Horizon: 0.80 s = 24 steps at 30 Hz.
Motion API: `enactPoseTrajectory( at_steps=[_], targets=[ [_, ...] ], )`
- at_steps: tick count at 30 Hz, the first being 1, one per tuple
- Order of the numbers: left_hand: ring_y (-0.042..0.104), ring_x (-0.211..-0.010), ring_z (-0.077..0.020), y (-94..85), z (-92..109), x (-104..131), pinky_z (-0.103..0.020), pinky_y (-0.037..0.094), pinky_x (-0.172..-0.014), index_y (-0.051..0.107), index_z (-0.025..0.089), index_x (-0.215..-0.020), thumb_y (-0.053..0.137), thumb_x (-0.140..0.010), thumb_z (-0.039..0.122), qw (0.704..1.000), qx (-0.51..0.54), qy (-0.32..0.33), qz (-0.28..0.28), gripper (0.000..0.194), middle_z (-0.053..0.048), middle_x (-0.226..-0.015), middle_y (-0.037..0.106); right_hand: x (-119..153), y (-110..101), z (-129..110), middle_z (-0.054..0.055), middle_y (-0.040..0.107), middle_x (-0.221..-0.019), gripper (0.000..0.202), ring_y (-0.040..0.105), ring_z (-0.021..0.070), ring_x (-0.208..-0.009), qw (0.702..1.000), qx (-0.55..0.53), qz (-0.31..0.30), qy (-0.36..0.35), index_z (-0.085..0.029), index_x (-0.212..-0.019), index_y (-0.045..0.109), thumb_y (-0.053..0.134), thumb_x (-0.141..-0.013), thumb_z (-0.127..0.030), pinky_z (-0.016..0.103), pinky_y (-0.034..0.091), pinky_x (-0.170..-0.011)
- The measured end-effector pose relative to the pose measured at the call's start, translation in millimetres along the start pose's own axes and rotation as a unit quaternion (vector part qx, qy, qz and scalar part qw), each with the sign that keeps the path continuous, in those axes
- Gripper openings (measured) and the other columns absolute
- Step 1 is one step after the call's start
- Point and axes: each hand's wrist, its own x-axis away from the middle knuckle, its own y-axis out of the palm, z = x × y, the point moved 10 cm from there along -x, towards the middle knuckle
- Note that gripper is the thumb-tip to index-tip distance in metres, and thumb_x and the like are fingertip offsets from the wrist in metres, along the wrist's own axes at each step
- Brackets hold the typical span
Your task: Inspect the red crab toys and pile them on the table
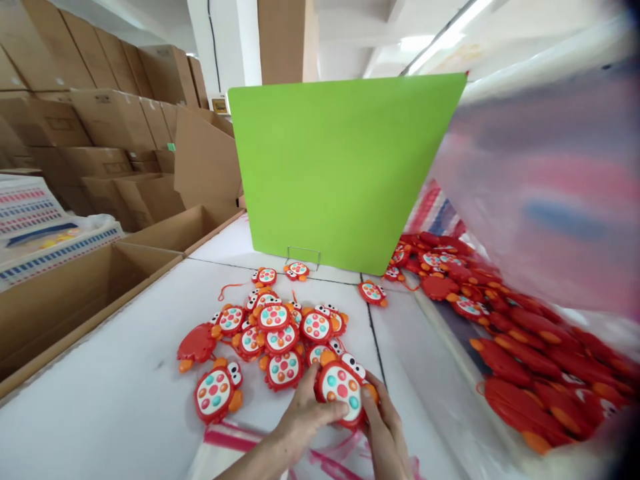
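Between my two hands is a red crab-shaped pop toy (pixel 342 388) with a white dotted face, googly eyes and orange claws. My left hand (pixel 305 413) grips its left side, thumb across the lower front. On the other side, my right hand (pixel 384 420) closes around the right edge near an orange claw. Several matching crab toys (pixel 280 338) lie heaped just beyond my hands on the white table (pixel 135 373). One toy (pixel 213 393) sits face up to the left, and another (pixel 196 343) shows its plain red back.
A green board (pixel 340 167) stands upright at the back behind a small wire stand (pixel 303 252). Many more crab toys (pixel 530 347) fill a plastic-lined container at right. Open cardboard boxes (pixel 90 293) line the left edge; stacked cartons (pixel 110 120) rise behind.
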Motion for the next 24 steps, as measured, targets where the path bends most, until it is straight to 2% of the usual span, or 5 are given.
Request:
enactPoseTrajectory(
  at_steps=[6,13,16,20,24],
  targets=[
    [0.064,-0.082,-0.0243,-18.4,29.9,-30.4,-0.028,0.054,-0.064,0.049,0.015,-0.114,0.081,-0.058,0.023,0.995,0.044,0.055,0.064,0.065,-0.011,-0.096,0.066,-43.1,-12.5,-4.9,0.01,0.069,-0.103,0.054,0.066,0.0241,-0.087,0.992,0.102,0.011,-0.071,-0.021,-0.108,0.062,0.054,-0.075,-0.062,0.031,0.053,-0.065],
    [0.065,-0.066,-0.0167,-29.3,56.5,-95.4,-0.028,0.056,-0.065,0.053,0.014,-0.083,0.062,-0.077,0.005,0.943,0.291,0.017,0.162,0.014,-0.004,-0.07,0.064,-145.5,-58.0,-41.4,0.011,0.072,-0.083,0.04,0.068,0.0279,-0.078,0.931,0.301,0.065,-0.198,-0.019,-0.085,0.066,0.052,-0.068,-0.053,0.041,0.053,-0.072],
    [0.066,-0.069,-0.0172,-31.4,53.8,-108.4,-0.028,0.056,-0.068,0.052,0.014,-0.085,0.054,-0.085,0.008,0.933,0.311,-0.003,0.181,0.006,-0.006,-0.072,0.065,-187.8,-58.6,-60.6,0.01,0.071,-0.084,0.037,0.067,0.0276,-0.077,0.906,0.338,0.095,-0.236,-0.021,-0.083,0.066,0.047,-0.068,-0.049,0.042,0.051,-0.074],
    [0.068,-0.08,-0.0217,-34.2,39.2,-108.2,-0.029,0.055,-0.069,0.053,0.012,-0.087,0.05,-0.086,0.01,0.926,0.325,-0.025,0.189,0.004,-0.014,-0.088,0.067,-243.8,-38.9,-80.0,0.012,0.067,-0.098,0.038,0.061,0.0313,-0.098,0.877,0.389,0.104,-0.263,-0.021,-0.091,0.067,0.052,-0.067,-0.046,0.047,0.044,-0.087],
    [0.067,-0.079,-0.0243,-22.4,12.3,-104.4,-0.029,0.053,-0.065,0.056,0.011,-0.089,0.062,-0.079,0.017,0.946,0.297,-0.072,0.108,0.013,-0.017,-0.091,0.068,-287.7,-25.5,-83.2,0.02,0.052,-0.12,0.053,0.048,0.0444,-0.109,0.863,0.428,0.132,-0.233,-0.023,-0.106,0.063,0.059,-0.062,-0.053,0.067,0.035,-0.079]
  ],
)
